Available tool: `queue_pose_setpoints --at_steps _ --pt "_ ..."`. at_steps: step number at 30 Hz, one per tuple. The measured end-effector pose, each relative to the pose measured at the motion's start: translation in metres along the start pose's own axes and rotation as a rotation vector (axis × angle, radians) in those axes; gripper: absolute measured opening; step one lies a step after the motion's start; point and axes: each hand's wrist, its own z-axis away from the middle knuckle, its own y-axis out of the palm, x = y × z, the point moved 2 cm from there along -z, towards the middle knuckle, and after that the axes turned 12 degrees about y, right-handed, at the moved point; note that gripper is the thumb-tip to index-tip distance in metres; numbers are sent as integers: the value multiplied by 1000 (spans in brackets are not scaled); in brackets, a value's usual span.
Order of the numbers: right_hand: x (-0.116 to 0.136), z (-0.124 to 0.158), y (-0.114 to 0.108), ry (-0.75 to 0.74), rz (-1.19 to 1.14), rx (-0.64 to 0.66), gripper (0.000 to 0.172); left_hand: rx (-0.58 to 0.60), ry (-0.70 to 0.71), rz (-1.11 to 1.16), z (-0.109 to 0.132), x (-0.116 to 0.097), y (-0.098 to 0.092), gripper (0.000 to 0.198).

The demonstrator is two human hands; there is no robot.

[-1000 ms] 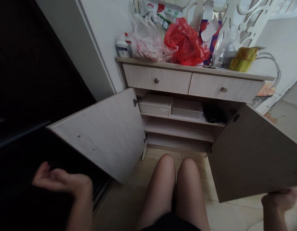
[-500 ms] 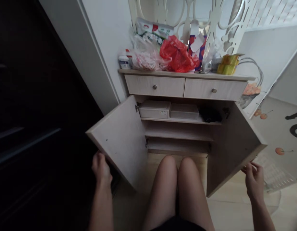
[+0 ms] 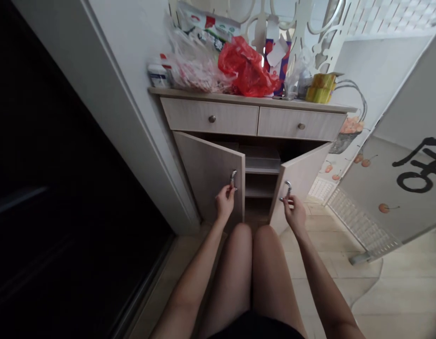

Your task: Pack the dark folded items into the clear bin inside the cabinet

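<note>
Head view is showing both cabinet doors swinging inward: half a second ago they were standing wide with their inner faces in sight, and now the left door (image 3: 203, 165) and the right door (image 3: 305, 167) are turning their outer faces toward the person. The left hand (image 3: 225, 201), which was resting near the outer edge of its door, is now pinching the lower end of the left handle (image 3: 233, 178) between thumb and fingers. The right hand (image 3: 295, 212) is likewise closing its fingertips around the lower part of the right handle (image 3: 288, 186), though the exact contact is too small to tell. Both doors are standing ajar just in front of the knees (image 3: 265, 233), leaving a narrow gap between their free edges. Through it, a clear box (image 3: 262, 157) is showing on the upper shelf (image 3: 263, 171), while the doors are hiding much of what was visible around it. For the work in hand, this is probably meaning that most of the swing is done and the two doors are needing even, gentle guiding.
</note>
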Motion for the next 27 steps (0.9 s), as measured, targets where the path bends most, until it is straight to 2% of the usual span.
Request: queue_pose_setpoints --at_steps 2,5,10,17,27 --pt "17 -21 27 -37 151 21 32 76 13 -64 -16 -7 21 20" --pt "41 -52 67 -76 322 56 25 155 32 -160 -36 -13 40 22" --pt "56 -86 113 -138 387 94 33 237 49 -258 -59 -14 56 23" --pt "56 -115 141 -90 370 157 38 290 46 -299 -86 -10 79 26" --pt "56 -136 161 -64 429 154 41 292 34 -311 -101 -3 92 28"
